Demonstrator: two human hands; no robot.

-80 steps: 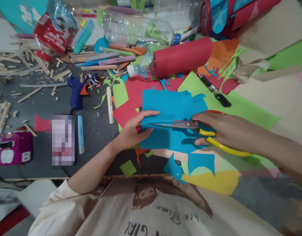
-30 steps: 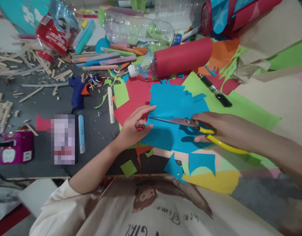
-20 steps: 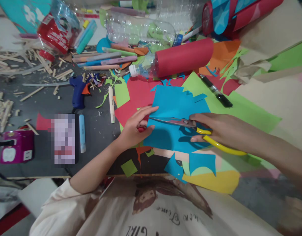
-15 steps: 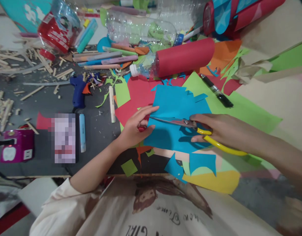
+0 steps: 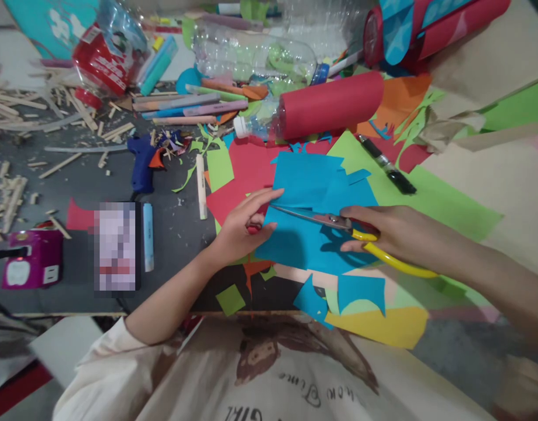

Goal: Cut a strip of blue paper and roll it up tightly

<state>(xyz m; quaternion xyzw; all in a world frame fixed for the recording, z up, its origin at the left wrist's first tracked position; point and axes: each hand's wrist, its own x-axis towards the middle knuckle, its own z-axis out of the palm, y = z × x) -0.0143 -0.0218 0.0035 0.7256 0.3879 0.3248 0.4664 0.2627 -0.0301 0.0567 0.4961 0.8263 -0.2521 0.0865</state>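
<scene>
My right hand [image 5: 383, 231] has its fingers through the yellow handles of a pair of scissors [image 5: 310, 216]. Their blades lie nearly together across a blue sheet of paper [image 5: 304, 245], tips pointing left. A cut runs along the blades, with a blue upper part [image 5: 306, 178] of the paper beyond it. At the sheet's left edge, my left hand [image 5: 247, 225] pinches the paper, thumb below the cut and forefinger above. The scissor tips end close to that forefinger. Blue offcuts [image 5: 361, 292] lie by the front edge.
Red paper [image 5: 251, 164] and green paper [image 5: 444, 199] lie beneath and around. A black marker [image 5: 387, 165] rests at right. Behind are a red-wrapped bottle [image 5: 333, 105] and a clear bottle [image 5: 255, 55]. At left are a blue glue gun [image 5: 141, 164], a phone [image 5: 115, 248] and wood sticks [image 5: 14, 204].
The blue upper part has shifted slightly at its right end, beside the cut. The scissors have tilted a little, with their tips higher. Both hands keep nearly the same places.
</scene>
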